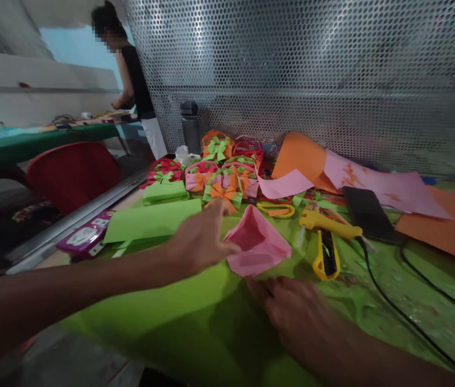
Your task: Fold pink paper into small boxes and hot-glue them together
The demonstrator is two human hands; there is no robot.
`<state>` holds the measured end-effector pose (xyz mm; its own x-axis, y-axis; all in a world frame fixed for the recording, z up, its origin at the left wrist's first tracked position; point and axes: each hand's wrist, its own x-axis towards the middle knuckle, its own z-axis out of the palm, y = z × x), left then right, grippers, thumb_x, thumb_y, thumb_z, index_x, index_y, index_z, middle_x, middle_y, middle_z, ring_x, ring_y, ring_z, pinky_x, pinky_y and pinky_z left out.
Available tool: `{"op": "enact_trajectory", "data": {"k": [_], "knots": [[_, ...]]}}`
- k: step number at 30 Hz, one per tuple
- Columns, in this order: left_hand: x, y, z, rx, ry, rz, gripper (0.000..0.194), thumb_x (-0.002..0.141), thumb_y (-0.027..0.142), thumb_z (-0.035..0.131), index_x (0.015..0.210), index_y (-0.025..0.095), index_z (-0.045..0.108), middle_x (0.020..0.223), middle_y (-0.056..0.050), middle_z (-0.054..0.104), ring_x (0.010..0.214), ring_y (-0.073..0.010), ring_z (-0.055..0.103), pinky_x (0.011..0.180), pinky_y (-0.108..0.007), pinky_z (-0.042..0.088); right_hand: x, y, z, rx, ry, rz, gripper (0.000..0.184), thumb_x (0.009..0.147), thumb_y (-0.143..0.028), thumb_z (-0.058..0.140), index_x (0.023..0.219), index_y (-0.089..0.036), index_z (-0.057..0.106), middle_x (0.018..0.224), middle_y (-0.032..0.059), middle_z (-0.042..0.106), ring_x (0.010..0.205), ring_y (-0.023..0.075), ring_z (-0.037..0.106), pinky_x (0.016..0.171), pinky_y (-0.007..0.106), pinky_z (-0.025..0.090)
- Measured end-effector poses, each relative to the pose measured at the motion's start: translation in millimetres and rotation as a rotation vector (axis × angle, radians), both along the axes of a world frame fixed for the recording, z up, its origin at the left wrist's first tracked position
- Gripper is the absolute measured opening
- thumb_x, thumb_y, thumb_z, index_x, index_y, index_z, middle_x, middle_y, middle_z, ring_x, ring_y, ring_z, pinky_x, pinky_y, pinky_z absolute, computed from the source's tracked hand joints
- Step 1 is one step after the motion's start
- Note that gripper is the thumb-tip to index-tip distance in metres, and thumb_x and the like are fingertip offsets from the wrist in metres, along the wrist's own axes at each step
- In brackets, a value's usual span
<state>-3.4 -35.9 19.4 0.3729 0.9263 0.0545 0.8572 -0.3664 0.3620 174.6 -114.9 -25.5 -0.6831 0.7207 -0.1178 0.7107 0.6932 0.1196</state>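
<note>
A pink folded paper box (263, 260) lies on the green work surface, its top gaping and one pointed flap standing up at the back. My left hand (201, 239) is at the box's left side, thumb and fingers spread, with the thumb at its edge. In front of the box, my right hand (291, 303) reaches low over the surface, fingers stretched forward and a fingertip at the box's lower corner. Motion blurs this hand slightly. Right of the box lie a yellow hot glue gun (326, 221) and yellow-handled scissors (326, 258).
Several small paper baskets with bows (221, 188) stand behind the box. A grey bottle (190, 129), a black phone (368, 212), orange paper sheets (448, 226) and a purple case (86, 235) surround the area. A black cord (392, 306) crosses the right side. Another person (134, 75) stands at a far table.
</note>
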Motion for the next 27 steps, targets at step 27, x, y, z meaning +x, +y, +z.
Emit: {"op": "enact_trajectory", "data": {"k": [27], "knots": [[17,23,-35.0,-0.195,0.102,-0.126,0.110,0.041,0.056,0.071,0.132,0.016,0.024,0.132,-0.018,0.037,0.121,-0.0419,0.032,0.092,-0.051,0.035,1,-1,-9.2,0.101,0.133,0.044,0.039,0.062,-0.003,0.054,0.100,-0.009,0.062,0.070,0.0079,0.066,0.057,0.0219,0.059,0.043,0.033,0.041]]}}
